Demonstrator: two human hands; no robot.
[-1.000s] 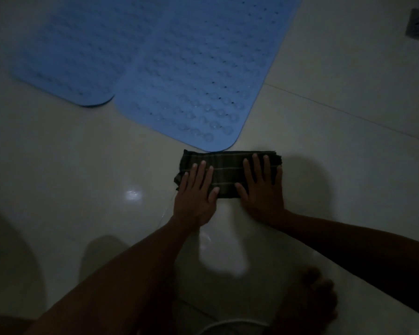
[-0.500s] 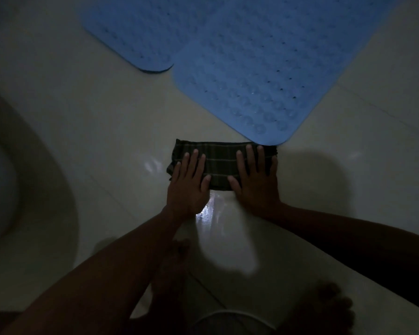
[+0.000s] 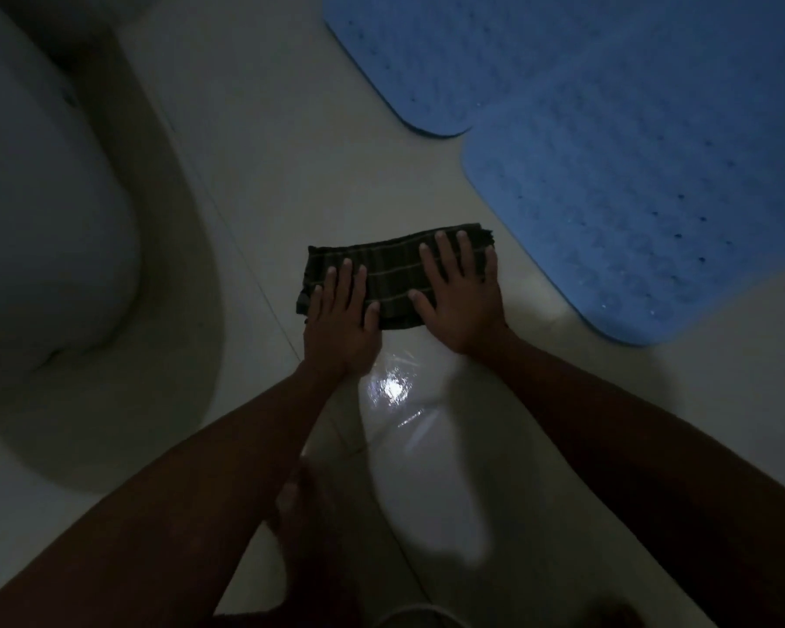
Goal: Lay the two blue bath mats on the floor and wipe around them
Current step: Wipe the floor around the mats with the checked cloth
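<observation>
Item, two blue bath mats: the nearer mat [image 3: 644, 210] fills the right and upper right of the frame, flat on the floor [image 3: 254, 142], its rounded corner reaching toward lower right; the farther mat [image 3: 427, 61] lies at upper centre, its long edge meeting or slightly under the nearer one, I cannot tell which. Both look laid out already, so I judge the laying step done and the wiping step in hand. Item, folded dark cloth [image 3: 395, 278] with pale stripes: centre of frame, flat on the tiles, just beside the nearer mat's lower-left edge and apart from it by a narrow strip of floor; I read that position as chosen to work the border without dragging over the mat. Item, left hand [image 3: 341, 324]: fingers straight and spread, palm down on the cloth's left end, heel on the tile. Item, right hand [image 3: 463, 296]: likewise flat and splayed on the right end, gripping nothing. Two flat palms spread the pressure across the whole fold, which I take to be why the cloth is kept folded in a long pad. Item, wet sheen [image 3: 390, 387]: below the hands. Item, toilet base [image 3: 42, 197]: pale, left of frame. Item, bare foot [image 3: 300, 505]: dim, bottom centre.
</observation>
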